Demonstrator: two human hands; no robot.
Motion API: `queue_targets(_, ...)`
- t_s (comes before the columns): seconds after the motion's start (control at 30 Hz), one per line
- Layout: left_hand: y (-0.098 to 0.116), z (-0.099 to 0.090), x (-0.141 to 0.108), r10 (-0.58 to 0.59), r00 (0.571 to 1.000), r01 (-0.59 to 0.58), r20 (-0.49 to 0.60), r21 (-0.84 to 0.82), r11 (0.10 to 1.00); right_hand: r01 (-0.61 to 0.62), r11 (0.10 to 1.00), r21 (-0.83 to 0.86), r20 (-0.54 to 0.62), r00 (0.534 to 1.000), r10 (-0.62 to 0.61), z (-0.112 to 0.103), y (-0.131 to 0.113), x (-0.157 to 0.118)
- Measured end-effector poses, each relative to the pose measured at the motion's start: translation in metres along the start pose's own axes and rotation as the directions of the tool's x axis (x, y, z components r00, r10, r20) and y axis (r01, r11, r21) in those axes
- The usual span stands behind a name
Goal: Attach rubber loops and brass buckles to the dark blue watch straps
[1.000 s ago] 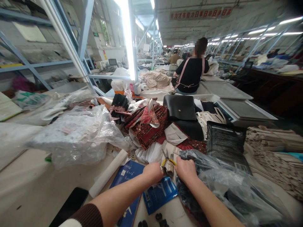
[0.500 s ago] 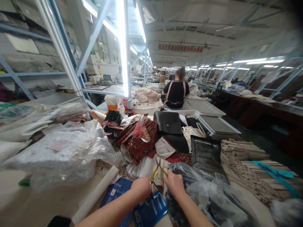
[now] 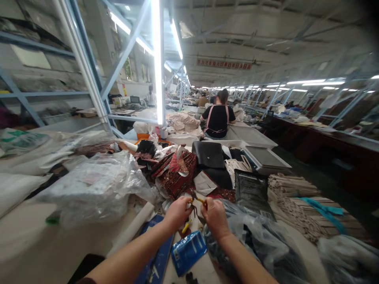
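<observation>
My right hand is closed round a yellow handle of the pliers, whose dark head points left toward my other hand. My left hand is pinched on something small and dark that I cannot make out, close to the pliers' head. A thin dark piece hangs between the two hands. Below them lies a yellow object, and nearer to me a blue packet rests partly beside a dark blue printed sheet.
Clear plastic bags lie left and right. Red patterned pieces, a black leather piece and bundled beige strips lie beyond. A person in black sits further off.
The pliers, upright with both handles spread before, now lie sideways in my right hand. Both hands have moved up slightly, and a yellow object now shows below them. The view has shifted a little.
</observation>
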State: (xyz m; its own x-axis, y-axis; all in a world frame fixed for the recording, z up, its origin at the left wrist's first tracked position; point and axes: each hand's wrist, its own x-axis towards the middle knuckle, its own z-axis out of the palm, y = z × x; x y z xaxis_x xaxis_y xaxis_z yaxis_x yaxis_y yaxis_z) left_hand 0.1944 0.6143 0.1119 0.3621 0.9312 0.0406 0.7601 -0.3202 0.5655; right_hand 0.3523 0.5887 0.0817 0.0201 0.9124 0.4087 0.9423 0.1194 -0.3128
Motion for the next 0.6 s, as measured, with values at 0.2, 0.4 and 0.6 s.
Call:
queue_targets(0.2,0.009,-0.050,-0.038,0.056,0.992,-0.064,-0.110,-0.070,0.995,-0.001,0.949,0.317,0.043,0.999,-0.013,-0.040,-0.036,-0.007)
queue_targets(0.4,-0.051,-0.076,-0.141,-0.180,0.983,0.181,0.029,-0.264,0.947,-0.092,0.964,0.248,0.430,0.903,-0.024,0.001,-0.019,-0.050)
queue_targets(0.6,-0.162,-0.110,-0.255,-0.494,0.863,0.504,0.104,-0.246,0.828,0.094,0.995,-0.041,0.541,0.839,-0.057,0.038,0.013,-0.089)
